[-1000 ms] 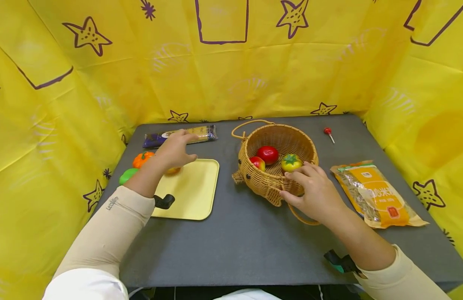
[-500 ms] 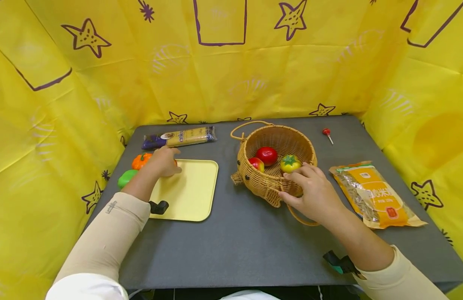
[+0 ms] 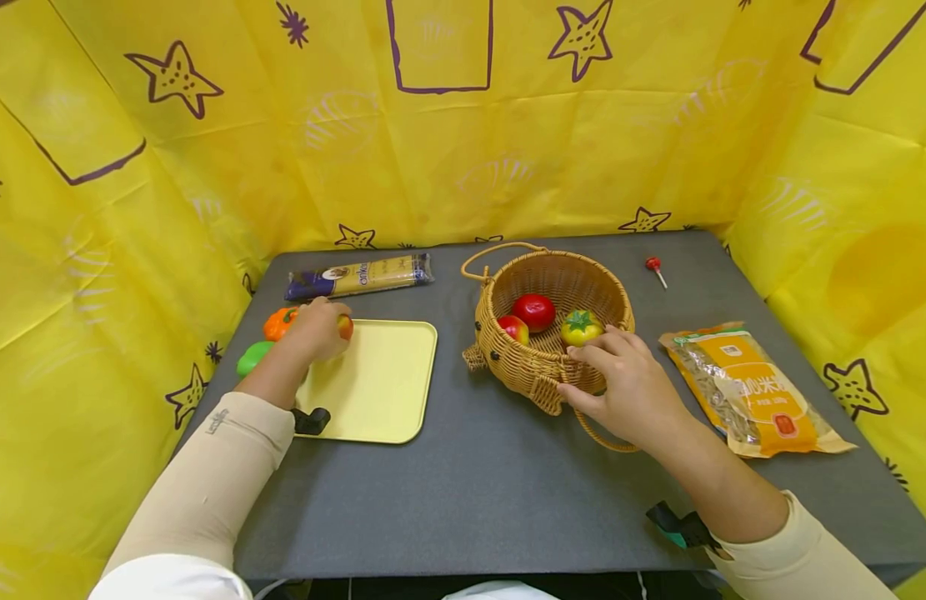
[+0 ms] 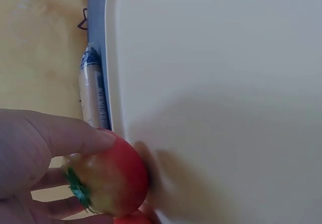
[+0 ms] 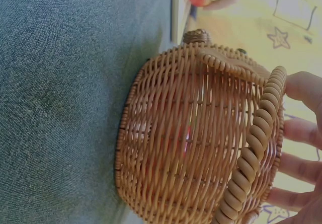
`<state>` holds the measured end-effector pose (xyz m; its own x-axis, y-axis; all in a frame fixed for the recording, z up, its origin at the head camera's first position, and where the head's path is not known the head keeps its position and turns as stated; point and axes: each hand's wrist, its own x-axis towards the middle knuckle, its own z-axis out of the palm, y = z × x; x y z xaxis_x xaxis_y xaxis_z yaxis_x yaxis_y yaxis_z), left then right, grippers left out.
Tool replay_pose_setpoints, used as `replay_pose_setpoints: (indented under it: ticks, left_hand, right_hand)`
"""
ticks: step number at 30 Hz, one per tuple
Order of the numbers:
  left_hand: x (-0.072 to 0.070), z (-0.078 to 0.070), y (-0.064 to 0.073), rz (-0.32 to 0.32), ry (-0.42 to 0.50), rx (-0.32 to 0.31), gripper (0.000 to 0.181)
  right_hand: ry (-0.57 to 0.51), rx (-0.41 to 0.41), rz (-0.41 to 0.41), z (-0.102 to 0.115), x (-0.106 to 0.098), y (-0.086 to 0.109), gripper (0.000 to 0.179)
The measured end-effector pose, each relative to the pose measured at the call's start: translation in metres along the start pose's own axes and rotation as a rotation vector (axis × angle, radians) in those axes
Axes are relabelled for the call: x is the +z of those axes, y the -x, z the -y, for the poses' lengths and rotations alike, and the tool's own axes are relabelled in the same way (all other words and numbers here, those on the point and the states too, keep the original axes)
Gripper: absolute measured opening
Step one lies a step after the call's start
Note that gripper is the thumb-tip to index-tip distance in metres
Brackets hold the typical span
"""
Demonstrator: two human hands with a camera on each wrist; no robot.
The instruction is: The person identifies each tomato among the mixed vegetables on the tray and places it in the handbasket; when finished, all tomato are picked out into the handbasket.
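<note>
My left hand grips a red and yellow toy tomato with a green leafy top, at the far left corner of a pale yellow tray. Part of another red thing shows beneath it in the left wrist view, too cut off to name. The right hand holds the near right rim of an animal-shaped wicker basket, fingers over the edge and thumb outside. Inside lie a dark red fruit, a red-yellow fruit and a yellow tomato-like fruit with green leaves.
An orange bell pepper and a green one lie left of the tray, partly behind the left arm. Packed pasta lies at the back. A lollipop and an orange food bag are on the right. Yellow cloth surrounds the table.
The left hand has come down and toward me from above the pasta pack, and its fingers have closed on the toy tomato on the tray. The right hand has stayed at the basket.
</note>
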<state>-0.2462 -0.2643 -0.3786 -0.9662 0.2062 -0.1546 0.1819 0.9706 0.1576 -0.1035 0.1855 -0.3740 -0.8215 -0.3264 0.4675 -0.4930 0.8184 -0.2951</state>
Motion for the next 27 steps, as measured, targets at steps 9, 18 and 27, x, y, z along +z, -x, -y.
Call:
replay_pose_setpoints:
  ticks: [9,18,27]
  left_hand:
    - [0.008,0.005,0.002,-0.053,0.021,0.021,0.056]
    - [0.017,0.002,0.000,-0.112,0.076,0.023,0.056]
    - [0.011,-0.021,0.002,-0.175,0.181,0.056,0.056]
  right_hand:
    - [-0.005,-0.017,-0.019,-0.001,0.001,0.000,0.045]
    - [-0.010,-0.002,-0.004,0.001,0.000,0.000,0.044]
    - [-0.004,0.006,0.006,0.002,-0.001,0.000,0.044]
